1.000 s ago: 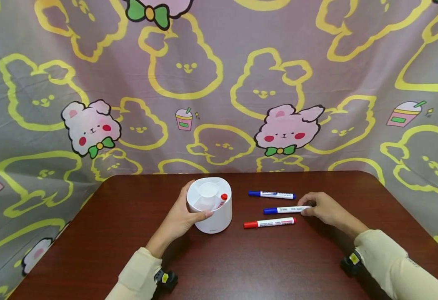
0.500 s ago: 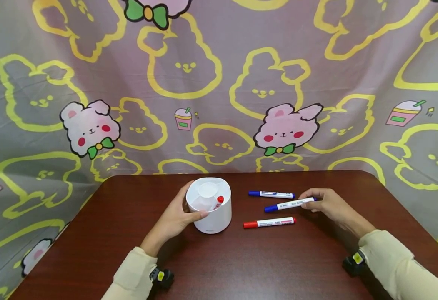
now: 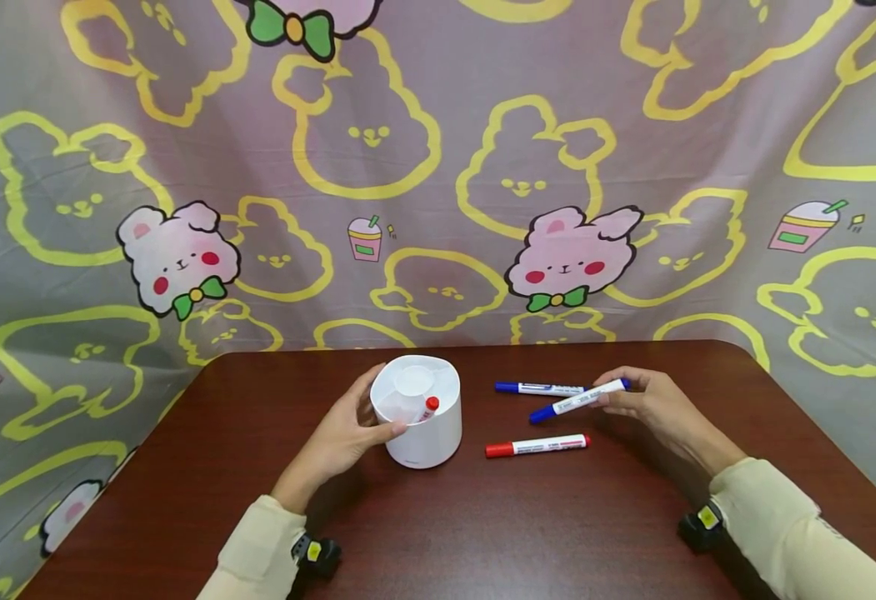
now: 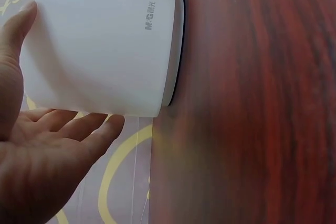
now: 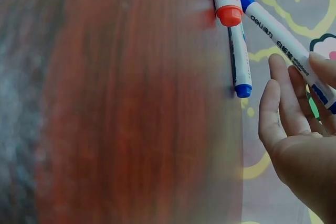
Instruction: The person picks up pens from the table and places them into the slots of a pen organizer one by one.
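My left hand (image 3: 342,435) grips a white pen holder (image 3: 428,442), thumb over its near rim and fingers along its left side. A red-ended marker (image 3: 432,406) leans inside one compartment. In the left wrist view, the fingers lie against the holder's wall (image 4: 105,51). My right hand (image 3: 657,410) pinches a blue whiteboard marker (image 3: 578,402) by its rear part, between thumb and fingers. This marker slants, rear end raised and blue cap low over the table. A second blue marker (image 3: 531,388) lies just behind it, and a red marker (image 3: 546,446) lies nearer me.
The dark reddish-brown wooden table (image 3: 438,533) carries everything. A patterned curtain (image 3: 438,208) hangs right behind its back edge. Black wrist devices (image 3: 700,527) sit below both cuffs.
My right hand has lifted the blue marker's rear end off the table, tilting it over the other blue marker. The left hand stays on the pen holder, almost still.
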The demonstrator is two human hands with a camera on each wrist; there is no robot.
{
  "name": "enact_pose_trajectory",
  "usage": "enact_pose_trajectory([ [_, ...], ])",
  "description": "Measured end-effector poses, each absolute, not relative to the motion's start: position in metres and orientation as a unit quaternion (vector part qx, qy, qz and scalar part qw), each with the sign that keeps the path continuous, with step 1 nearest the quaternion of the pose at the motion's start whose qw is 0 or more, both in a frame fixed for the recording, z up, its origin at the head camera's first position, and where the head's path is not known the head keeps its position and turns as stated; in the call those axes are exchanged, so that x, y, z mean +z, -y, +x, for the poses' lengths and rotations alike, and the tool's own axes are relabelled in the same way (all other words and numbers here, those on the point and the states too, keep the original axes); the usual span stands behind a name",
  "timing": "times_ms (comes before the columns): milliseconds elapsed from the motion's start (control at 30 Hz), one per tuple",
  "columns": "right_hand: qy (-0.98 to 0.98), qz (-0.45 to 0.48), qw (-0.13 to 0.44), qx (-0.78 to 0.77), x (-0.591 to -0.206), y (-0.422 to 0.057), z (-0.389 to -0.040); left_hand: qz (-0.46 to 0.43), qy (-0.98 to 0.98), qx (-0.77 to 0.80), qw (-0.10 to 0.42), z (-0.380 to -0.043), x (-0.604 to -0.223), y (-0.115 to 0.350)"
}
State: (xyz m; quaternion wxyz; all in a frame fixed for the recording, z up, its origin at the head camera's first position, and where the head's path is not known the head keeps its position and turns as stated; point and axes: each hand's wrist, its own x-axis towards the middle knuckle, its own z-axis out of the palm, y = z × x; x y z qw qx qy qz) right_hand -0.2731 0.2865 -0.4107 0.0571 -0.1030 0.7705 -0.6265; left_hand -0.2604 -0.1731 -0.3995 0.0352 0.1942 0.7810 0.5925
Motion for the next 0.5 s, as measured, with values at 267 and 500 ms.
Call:
enact_pose_trajectory([
  [267,-0.738,-0.098,0.051,-0.666,-0.406,-0.285,-0.271,0.208,-0.774,0.597,0.04,-0.262,-0.399,0.178],
  [500,-0.726,-0.093,0.036,-0.681,-0.398,-0.279,-0.271,0.206,-0.775,0.596,0.04,-0.262,-0.4,0.179],
])
